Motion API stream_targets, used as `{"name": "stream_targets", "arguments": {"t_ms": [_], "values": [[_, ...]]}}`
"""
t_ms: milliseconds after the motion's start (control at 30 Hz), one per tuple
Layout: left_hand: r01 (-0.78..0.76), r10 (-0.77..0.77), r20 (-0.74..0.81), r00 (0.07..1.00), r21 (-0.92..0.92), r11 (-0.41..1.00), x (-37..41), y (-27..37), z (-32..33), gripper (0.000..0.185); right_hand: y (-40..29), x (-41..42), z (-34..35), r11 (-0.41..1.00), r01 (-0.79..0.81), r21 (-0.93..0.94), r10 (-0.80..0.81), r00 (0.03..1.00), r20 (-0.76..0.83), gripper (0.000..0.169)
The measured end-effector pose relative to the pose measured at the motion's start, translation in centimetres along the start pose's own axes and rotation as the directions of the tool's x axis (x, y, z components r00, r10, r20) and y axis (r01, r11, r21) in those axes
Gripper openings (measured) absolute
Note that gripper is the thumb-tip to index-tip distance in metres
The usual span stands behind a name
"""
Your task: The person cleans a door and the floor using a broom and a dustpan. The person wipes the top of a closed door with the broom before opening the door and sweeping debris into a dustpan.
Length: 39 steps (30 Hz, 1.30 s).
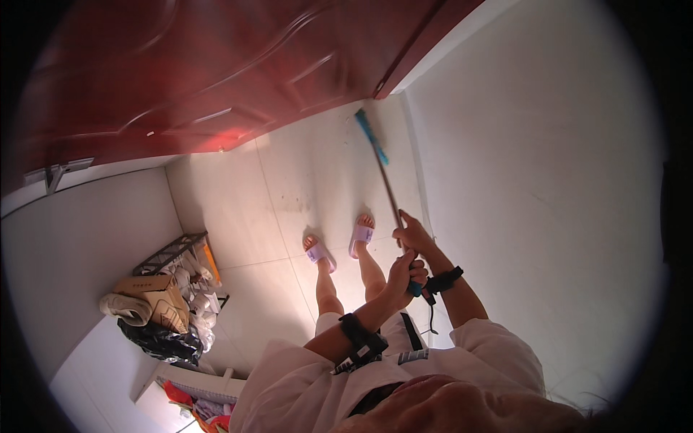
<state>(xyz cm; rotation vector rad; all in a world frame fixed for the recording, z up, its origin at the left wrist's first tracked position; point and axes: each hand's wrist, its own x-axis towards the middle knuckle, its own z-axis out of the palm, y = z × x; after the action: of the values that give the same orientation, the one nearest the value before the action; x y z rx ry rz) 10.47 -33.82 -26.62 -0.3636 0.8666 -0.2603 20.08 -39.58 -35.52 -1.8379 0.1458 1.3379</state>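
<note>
A broom with blue bristles (372, 136) stretches away from me, its head on the pale tiled floor (319, 184) close to the corner by the red door. Around the blue-tipped end of its thin handle (390, 189), my left hand (403, 276) is closed. Farther down the handle my right hand (416, 236) grips it, with one finger extended along it. Small bits of debris lie on the tiles by the bristles, and dark specks show farther left.
The red panelled door (216, 70) is shut ahead, its frame meeting a white wall (530, 189) on my right. At left stands a shoe rack (173, 253) with shoes, a cardboard box (157, 297) and a black plastic bag (162, 341). My feet wear lilac slides (361, 234).
</note>
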Motion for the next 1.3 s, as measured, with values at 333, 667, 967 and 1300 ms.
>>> {"name": "stream_targets", "arguments": {"t_ms": [333, 667, 967, 1300], "values": [[0.041, -0.032, 0.099, 0.995, -0.087, 0.995, 7.5, 8.3, 0.8, 0.014, 1.3, 12.7, -2.1, 0.951, 0.247, -0.188, -0.271, 0.955, -0.118, 0.026], [-0.047, 0.044, -0.044, 0.998, -0.059, 0.997, -2.4, 2.8, -3.6, 0.011, 1.3, 1.8, 5.3, 0.966, 0.130, -0.224, -0.110, 0.989, 0.102, 0.060], [0.063, -0.066, 0.027, 0.997, 0.081, 0.995, 3.8, 5.2, -2.3, 0.015, 0.5, 4.8, -0.3, 0.996, 0.059, -0.069, -0.070, 0.981, -0.180, 0.072], [-0.042, 0.043, 0.017, 0.999, -0.071, 0.997, 1.9, 8.2, -2.0, 0.018, -2.5, 6.3, 3.6, 0.992, 0.122, -0.027, -0.123, 0.992, -0.031, 0.028]]}}
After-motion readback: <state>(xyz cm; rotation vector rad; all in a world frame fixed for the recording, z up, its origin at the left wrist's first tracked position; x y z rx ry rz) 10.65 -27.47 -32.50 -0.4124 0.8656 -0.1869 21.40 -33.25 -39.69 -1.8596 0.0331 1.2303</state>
